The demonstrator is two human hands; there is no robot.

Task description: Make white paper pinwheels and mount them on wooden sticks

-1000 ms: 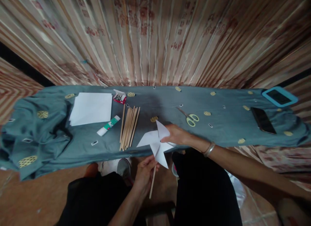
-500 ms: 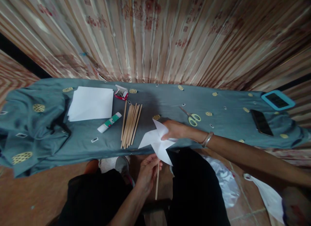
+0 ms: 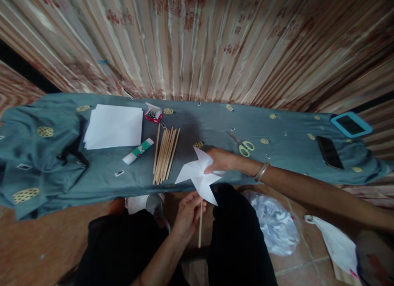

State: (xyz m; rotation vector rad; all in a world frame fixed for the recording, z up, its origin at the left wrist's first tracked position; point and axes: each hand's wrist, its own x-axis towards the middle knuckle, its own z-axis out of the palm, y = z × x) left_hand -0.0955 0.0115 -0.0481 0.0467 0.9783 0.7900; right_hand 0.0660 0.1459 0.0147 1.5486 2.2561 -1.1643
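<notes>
1. Nearest, two black-clad legs (image 3: pixel 240 245) are spreading either side of the work, and a grey shoe (image 3: pixel 154 204) is showing on the floor beneath the table edge.
2. The left hand (image 3: pixel 186 216) is pinching a thin wooden stick (image 3: pixel 200 232) near its upper end, fingers closed around it, the lower end hanging free.
3. The white paper pinwheel (image 3: pixel 200 182) is sitting at the top of that stick, its blades reaching over the near edge of the table.
4. The right hand (image 3: pixel 219 159) is holding the pinwheel from its right side in a narrow grip, the thumb pressing near the centre; its other fingers are partly hiding behind the paper. A bracelet (image 3: pixel 261 172) is circling that wrist.
5. On the blue-grey cloth (image 3: pixel 212 132), a glue tube (image 3: pixel 138 151) is lying left of a bundle of sticks (image 3: pixel 166 156); a black phone (image 3: pixel 329 152) is lying far to the right.
6. Scissors (image 3: pixel 240 143) are resting beyond the right hand, their blades pointing away.
7. Farther back, a stack of white paper (image 3: pixel 113 126) is lying beside an open small box (image 3: pixel 153 115); a blue-framed device (image 3: pixel 351 124) is occupying the right end.
8. Behind everything, a patterned curtain (image 3: pixel 184 52) is hanging in folds.
</notes>
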